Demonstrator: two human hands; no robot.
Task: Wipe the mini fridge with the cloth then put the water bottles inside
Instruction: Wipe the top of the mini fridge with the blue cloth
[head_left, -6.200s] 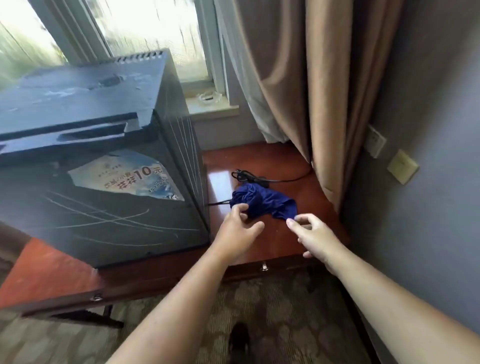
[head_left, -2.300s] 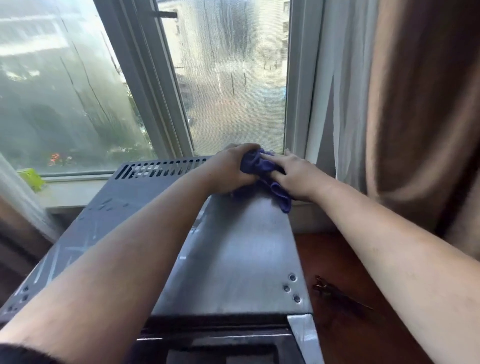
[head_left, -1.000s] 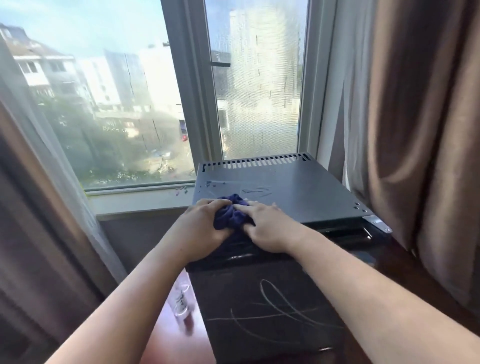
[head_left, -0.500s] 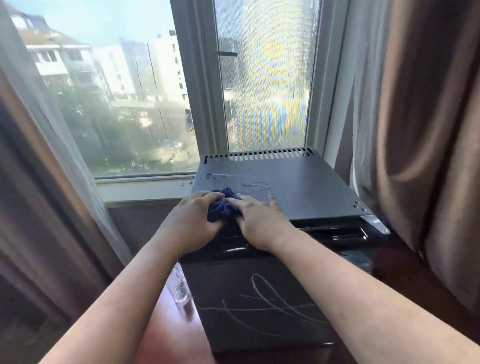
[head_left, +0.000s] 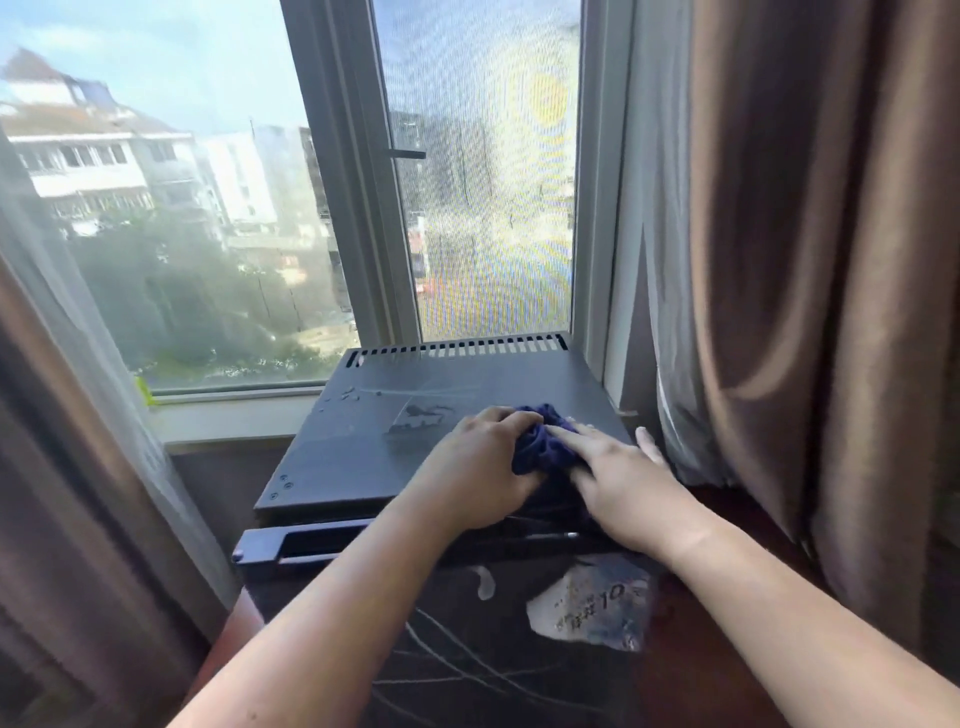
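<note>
The black mini fridge (head_left: 363, 447) stands under the window, its flat top scuffed and its door shut, with a torn sticker (head_left: 592, 605) on the front. A bunched dark blue cloth (head_left: 543, 441) lies on the right front part of the top. My left hand (head_left: 480, 467) grips the cloth from the left. My right hand (head_left: 623, 483) presses flat on it from the right, fingers spread toward the fridge's right edge. No water bottle shows in this frame.
A window (head_left: 260, 234) with a grey frame and sill (head_left: 228, 415) runs behind the fridge. Brown curtains (head_left: 810, 312) hang close on the right, touching the fridge's side, and more curtain (head_left: 62, 467) hangs on the left. Red-brown wood (head_left: 234, 629) shows beneath.
Both hands have slid the cloth from the left front of the fridge top to its right front. My view has shifted, so the fridge sits further right.
</note>
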